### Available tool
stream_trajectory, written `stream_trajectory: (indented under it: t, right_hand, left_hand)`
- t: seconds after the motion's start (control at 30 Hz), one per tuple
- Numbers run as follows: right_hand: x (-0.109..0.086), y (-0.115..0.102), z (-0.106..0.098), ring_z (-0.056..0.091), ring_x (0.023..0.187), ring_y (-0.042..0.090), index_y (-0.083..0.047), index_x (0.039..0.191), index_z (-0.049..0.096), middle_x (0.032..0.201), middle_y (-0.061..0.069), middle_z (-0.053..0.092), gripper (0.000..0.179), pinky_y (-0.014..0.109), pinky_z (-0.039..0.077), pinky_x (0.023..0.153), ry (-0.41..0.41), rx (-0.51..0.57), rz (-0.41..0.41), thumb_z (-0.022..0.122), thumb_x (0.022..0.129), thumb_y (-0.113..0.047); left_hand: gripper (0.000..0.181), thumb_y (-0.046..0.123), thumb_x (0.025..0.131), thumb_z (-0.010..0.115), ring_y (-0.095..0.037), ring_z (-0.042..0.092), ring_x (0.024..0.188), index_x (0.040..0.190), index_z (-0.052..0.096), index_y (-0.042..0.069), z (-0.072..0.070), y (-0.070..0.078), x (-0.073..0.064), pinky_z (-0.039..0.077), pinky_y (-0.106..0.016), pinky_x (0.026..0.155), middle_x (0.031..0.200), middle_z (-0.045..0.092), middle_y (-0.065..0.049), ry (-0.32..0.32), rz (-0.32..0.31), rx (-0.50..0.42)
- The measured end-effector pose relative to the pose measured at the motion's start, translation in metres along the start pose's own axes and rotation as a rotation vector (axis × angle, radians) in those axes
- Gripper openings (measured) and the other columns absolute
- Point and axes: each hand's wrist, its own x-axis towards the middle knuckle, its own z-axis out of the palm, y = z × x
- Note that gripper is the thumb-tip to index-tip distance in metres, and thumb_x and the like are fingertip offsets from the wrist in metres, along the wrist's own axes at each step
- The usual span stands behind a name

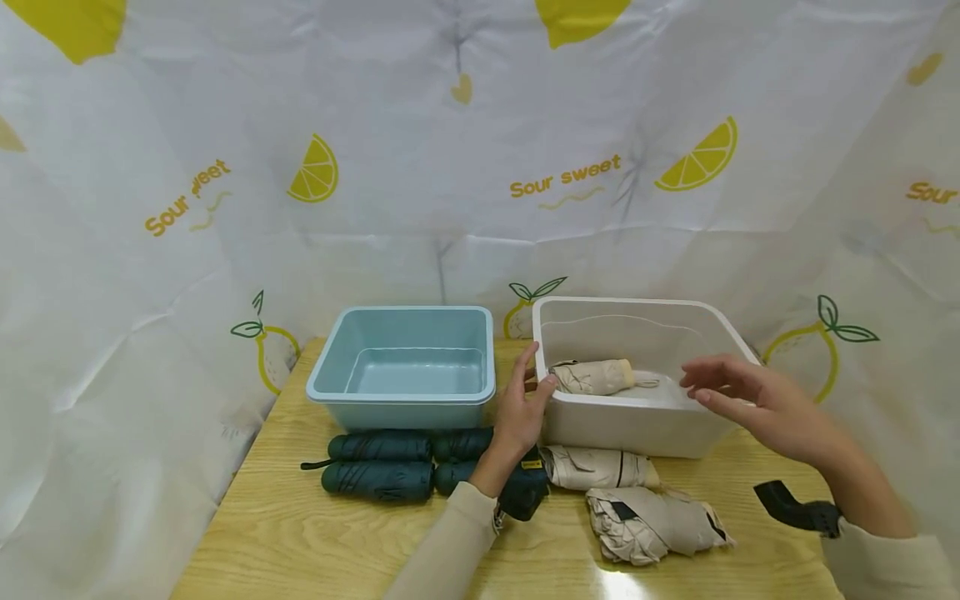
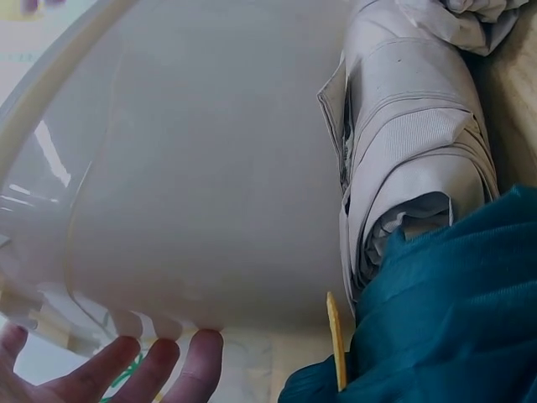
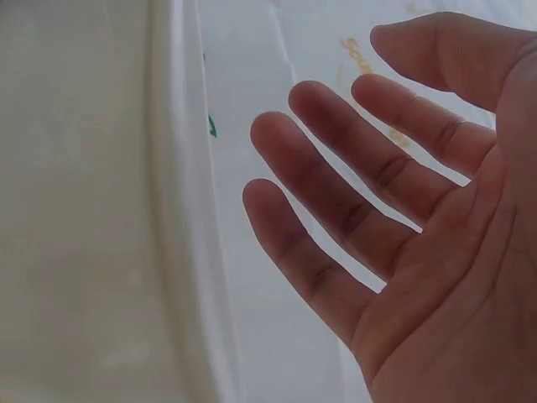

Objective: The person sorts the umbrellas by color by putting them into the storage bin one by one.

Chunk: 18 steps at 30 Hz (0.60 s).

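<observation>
My left hand (image 1: 520, 414) is at the left front corner of a white plastic bin (image 1: 622, 429). In the left wrist view its fingertips (image 2: 205, 348) touch the bin's outer wall, and the thumb is by the rim. Inside the bin lies a folded beige umbrella (image 1: 592, 377) with a wrist strap. My right hand (image 1: 757, 404) hovers by the bin's right front part, holding nothing; the right wrist view shows its fingers spread and loosely extended beside the rim. Two more beige umbrellas, one rolled (image 1: 596, 468) and one bulkier (image 1: 652, 525), lie before the bin.
A light blue bin (image 1: 401, 412) stands left of the white one. Several folded dark green umbrellas (image 1: 378, 481) lie in front of it, partly behind my left forearm. Everything rests on a wooden table (image 1: 300, 542), with a lemon-print sheet (image 1: 420, 208) hanging behind.
</observation>
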Motion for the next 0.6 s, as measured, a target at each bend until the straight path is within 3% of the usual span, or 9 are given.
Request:
stream_trajectory:
  t: [0.1, 0.2, 0.43, 0.6]
  right_hand:
    - [-0.029, 0.008, 0.015, 0.069, 0.101, 0.001, -0.001, 0.132, 0.059, 0.115, -0.009, 0.071, 0.033, 0.019, 0.056, 0.078, -0.023, 0.091, 0.021, 0.058, 0.100, 0.005]
    - [-0.055, 0.025, 0.033, 0.066, 0.104, 0.000, 0.001, 0.135, 0.057, 0.120, -0.010, 0.070, 0.034, 0.023, 0.057, 0.079, -0.078, 0.151, 0.068, 0.056, 0.101, 0.004]
    - [-0.101, 0.066, 0.067, 0.057, 0.109, -0.009, -0.001, 0.136, 0.058, 0.125, -0.034, 0.054, 0.038, 0.021, 0.052, 0.080, -0.096, 0.074, 0.229, 0.065, 0.099, -0.008]
    - [-0.121, 0.080, 0.084, 0.052, 0.108, -0.011, 0.000, 0.139, 0.055, 0.129, -0.028, 0.052, 0.049, 0.020, 0.050, 0.078, -0.108, 0.053, 0.276, 0.072, 0.095, -0.014]
  left_hand:
    - [0.058, 0.046, 0.101, 0.054, -0.028, 0.064, 0.120, 0.156, 0.035, 0.046, 0.000, 0.000, 0.000, 0.058, -0.048, 0.088, 0.140, 0.061, -0.013, 0.001, -0.001, 0.002]
    - [0.059, 0.046, 0.101, 0.053, -0.029, 0.064, 0.120, 0.157, 0.035, 0.043, 0.001, 0.001, -0.001, 0.057, -0.050, 0.089, 0.141, 0.061, -0.014, 0.009, 0.007, 0.001]
    - [0.059, 0.046, 0.102, 0.052, -0.030, 0.064, 0.119, 0.157, 0.035, 0.042, 0.001, 0.002, -0.002, 0.058, -0.050, 0.087, 0.140, 0.062, -0.013, 0.018, 0.016, 0.004]
    - [0.059, 0.045, 0.102, 0.051, -0.032, 0.064, 0.119, 0.158, 0.034, 0.041, 0.002, 0.001, -0.003, 0.058, -0.053, 0.087, 0.141, 0.061, -0.017, 0.010, 0.026, -0.008]
